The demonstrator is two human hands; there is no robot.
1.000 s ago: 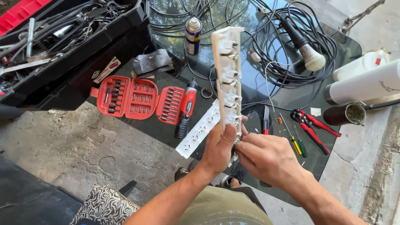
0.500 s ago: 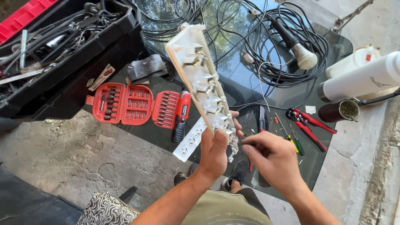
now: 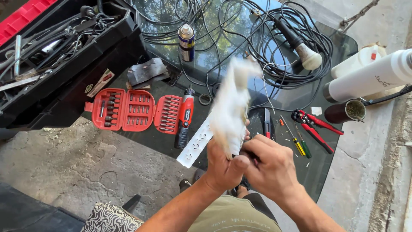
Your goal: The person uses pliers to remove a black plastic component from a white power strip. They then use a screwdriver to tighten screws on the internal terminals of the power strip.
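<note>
White power-strip housing (image 3: 231,107), motion-blurred, gripped at its base by left hand (image 3: 225,165) and right hand (image 3: 270,165); best steadied over glass worktop (image 3: 334,141).

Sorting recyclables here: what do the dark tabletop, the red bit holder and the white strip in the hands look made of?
Tabletop: apparently dark glass, glossy, since it mirrors trees and sky. Red bit holder: likely moulded plastic, matt, holding rows of metallic-looking bits. White strip, gripped by the left hand with the right hand at its base: probably plastic, but motion blur leaves it uncertain.
</note>
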